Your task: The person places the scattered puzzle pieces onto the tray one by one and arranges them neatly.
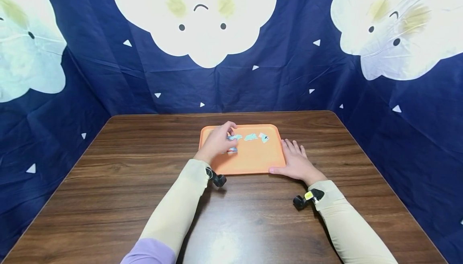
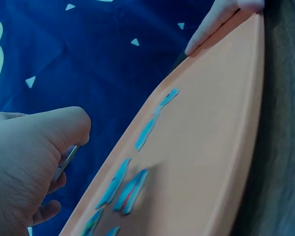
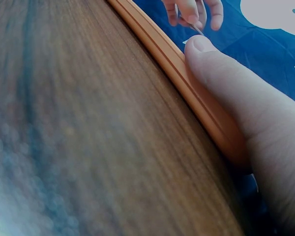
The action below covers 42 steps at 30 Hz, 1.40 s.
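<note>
My left hand (image 1: 218, 140) is over the left part of a shallow orange tray (image 1: 253, 161). Between its thumb and fingers it pinches a thin flat piece (image 2: 67, 162), seen nearly edge-on in the left wrist view, raised above the tray. Below lie several flat light-blue printed cutouts, among them one with a red stripe (image 2: 131, 191) and a plain-edged one (image 1: 250, 137) along the far side. My right hand (image 1: 296, 162) rests at the tray's right end, fingers spread and straight, its thumb (image 3: 221, 73) along the near rim. Some cutouts are partly hidden by my left hand.
The tray stands on a brown wood-grain table (image 1: 144, 147), toward its far edge. A dark blue curtain (image 1: 217, 87) with white clouds and small triangles hangs behind and along both sides. Each wrist wears a small black camera (image 1: 218, 179).
</note>
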Motion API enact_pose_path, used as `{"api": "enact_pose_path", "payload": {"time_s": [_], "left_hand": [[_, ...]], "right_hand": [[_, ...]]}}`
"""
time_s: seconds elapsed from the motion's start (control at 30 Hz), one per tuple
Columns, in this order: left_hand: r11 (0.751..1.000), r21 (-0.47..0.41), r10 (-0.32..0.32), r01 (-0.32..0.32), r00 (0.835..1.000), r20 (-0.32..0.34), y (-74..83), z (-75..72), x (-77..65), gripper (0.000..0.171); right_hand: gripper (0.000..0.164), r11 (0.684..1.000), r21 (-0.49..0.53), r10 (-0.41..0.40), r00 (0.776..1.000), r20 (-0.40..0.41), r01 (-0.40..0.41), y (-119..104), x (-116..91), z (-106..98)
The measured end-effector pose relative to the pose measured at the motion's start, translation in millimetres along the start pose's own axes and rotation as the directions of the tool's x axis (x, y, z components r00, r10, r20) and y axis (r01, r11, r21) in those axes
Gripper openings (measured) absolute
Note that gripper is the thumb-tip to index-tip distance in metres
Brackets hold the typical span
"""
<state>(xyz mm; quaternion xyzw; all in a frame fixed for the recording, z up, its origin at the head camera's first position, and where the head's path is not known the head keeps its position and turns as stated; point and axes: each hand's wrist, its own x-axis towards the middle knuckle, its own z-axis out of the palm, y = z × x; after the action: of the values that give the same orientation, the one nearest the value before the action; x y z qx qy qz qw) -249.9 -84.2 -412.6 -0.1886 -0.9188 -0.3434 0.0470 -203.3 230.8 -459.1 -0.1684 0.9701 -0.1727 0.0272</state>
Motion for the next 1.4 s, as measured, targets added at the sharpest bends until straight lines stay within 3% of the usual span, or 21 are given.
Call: {"api": "enact_pose_path", "payload": {"time_s": [0.43, 0.8, 1.4], "left_hand": [[0.984, 0.171, 0.048, -0.051, 0.999, 0.023, 18.5, 37.6, 9.8, 0.04], [0.957, 0.284, 0.041, -0.057, 0.997, 0.061, 29.9, 54.9, 14.8, 0.036], [0.953, 0.302, -0.007, -0.02, 0.996, 0.086, 39.1, 73.6, 23.9, 0.032]], "right_hand": [[0.13, 1.0, 0.008, 0.011, 1.0, 0.005, -0.011, -0.5, 0.3, -0.6], [0.129, 1.0, -0.002, 0.006, 1.0, 0.003, -0.006, -2.5, 0.0, -2.3], [0.128, 1.0, 0.002, 0.012, 1.0, 0.006, -0.012, -3.0, -1.1, -2.4]]}}
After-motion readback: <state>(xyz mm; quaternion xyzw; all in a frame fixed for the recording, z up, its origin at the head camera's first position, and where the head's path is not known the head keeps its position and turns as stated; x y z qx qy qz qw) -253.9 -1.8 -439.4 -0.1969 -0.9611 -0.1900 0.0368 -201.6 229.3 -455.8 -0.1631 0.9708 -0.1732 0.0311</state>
